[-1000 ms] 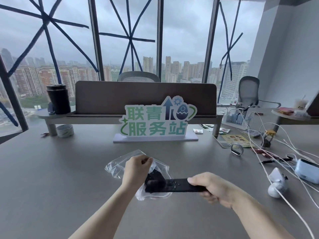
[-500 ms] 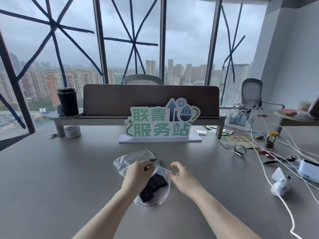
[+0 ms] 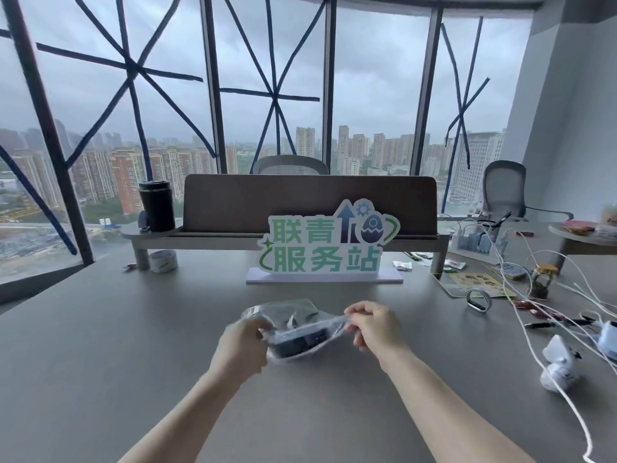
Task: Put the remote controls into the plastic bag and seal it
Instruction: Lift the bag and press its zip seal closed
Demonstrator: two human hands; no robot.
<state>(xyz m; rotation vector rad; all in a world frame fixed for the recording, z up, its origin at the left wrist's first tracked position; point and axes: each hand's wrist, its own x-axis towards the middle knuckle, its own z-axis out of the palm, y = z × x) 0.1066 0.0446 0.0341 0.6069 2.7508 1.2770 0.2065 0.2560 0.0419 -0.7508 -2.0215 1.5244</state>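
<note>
A clear plastic bag (image 3: 293,315) is held just above the grey table (image 3: 100,345) in front of me. Black remote controls (image 3: 300,342) lie inside it, seen through the plastic. My left hand (image 3: 242,349) pinches the bag's left end. My right hand (image 3: 374,325) pinches the right end of its top edge, and the opening is stretched between the two hands. Whether the seal strip is closed I cannot tell.
A green and white sign (image 3: 329,243) stands behind the bag, before a brown divider (image 3: 310,202). A black tumbler (image 3: 157,205) and a tape roll (image 3: 163,261) sit at the left. White cables (image 3: 534,329), a jar (image 3: 541,280), a wristband (image 3: 479,300) and a white gadget (image 3: 561,367) crowd the right.
My right hand pushed a black remote into the bag, let it go, then took hold of the bag's right end. Both hands have lifted and stretched the bag.
</note>
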